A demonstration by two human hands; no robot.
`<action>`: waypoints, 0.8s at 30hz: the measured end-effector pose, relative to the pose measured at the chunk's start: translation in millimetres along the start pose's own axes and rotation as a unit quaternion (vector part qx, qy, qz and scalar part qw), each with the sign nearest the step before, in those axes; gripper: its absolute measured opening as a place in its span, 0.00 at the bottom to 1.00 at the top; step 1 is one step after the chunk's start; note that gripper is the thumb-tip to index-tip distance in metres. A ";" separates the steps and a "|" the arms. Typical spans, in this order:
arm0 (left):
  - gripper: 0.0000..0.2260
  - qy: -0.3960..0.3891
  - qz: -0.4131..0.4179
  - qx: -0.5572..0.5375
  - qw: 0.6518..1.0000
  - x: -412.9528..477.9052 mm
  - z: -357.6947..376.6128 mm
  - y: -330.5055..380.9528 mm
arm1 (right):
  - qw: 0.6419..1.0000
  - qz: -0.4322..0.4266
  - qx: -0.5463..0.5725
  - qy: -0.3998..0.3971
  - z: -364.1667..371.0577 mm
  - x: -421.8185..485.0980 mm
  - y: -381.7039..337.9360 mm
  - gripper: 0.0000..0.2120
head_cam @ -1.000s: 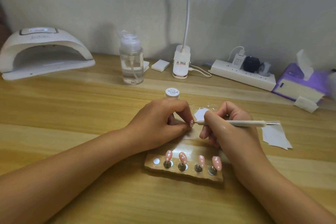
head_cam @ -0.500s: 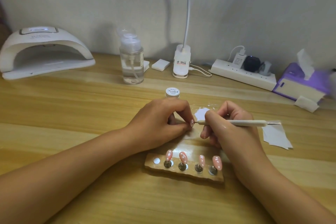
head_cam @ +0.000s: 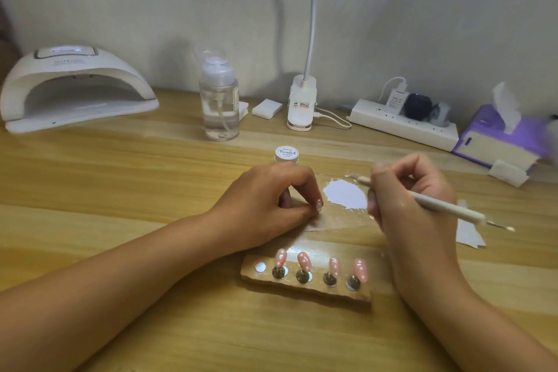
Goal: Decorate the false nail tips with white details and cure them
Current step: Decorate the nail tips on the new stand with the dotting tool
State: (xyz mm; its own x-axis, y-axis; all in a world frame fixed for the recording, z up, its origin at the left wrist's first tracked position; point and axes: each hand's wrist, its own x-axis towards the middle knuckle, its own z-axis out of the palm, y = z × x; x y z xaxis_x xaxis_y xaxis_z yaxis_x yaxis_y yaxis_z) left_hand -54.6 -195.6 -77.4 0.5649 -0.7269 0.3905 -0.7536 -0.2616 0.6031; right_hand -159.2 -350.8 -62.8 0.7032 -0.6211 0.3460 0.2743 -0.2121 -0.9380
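Head view, nearest first: bare wood of the table (head_cam: pixel 211 335) showed between the two forearms, up to the front edge of a wooden holder (head_cam: pixel 305 291). Four pink nail tips (head_cam: pixel 303 261) with white dots stood on its pegs (the leftmost seat showed only a white disc). Beyond it the hands were apart. The left hand (head_cam: pixel 271 199) pinched a fifth tip (head_cam: pixel 319 205) at its fingertips, and the right hand (head_cam: pixel 413 202) gripped a dotting pen (head_cam: pixel 447 210). In the gap between them lay a white paint patch (head_cam: pixel 345 198) on clear film. Farther back stood a lidded jar (head_cam: pixel 286 154), a pump bottle (head_cam: pixel 219 106) holding clear liquid, and, far left by the wall, the curing lamp (head_cam: pixel 75 90).
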 end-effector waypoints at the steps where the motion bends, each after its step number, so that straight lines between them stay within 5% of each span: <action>1: 0.06 0.003 0.001 0.005 1.000 -0.5 0.3 0.4 | 0.999 -0.019 -0.025 0.017 -2.6 3.0 1.0 0.13; 9: 0.06 0.027 0.048 0.075 0.996 -4.4 0.2 9.5 | 0.988 0.034 -0.150 0.009 -14.0 20.8 18.7 0.15; 24: 0.05 0.001 0.021 0.020 1.000 -2.8 0.4 7.2 | 0.976 0.045 -0.211 -0.033 -11.7 19.4 16.2 0.07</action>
State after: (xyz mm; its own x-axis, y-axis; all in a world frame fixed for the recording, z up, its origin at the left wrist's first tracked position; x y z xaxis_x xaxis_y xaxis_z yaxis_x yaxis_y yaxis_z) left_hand -61.7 -195.7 -74.4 0.5324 -0.7366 0.4170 -0.7897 -0.2549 0.5580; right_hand -148.8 -375.1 -71.6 0.7562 -0.6046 0.2502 -0.0749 -0.4598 -0.8849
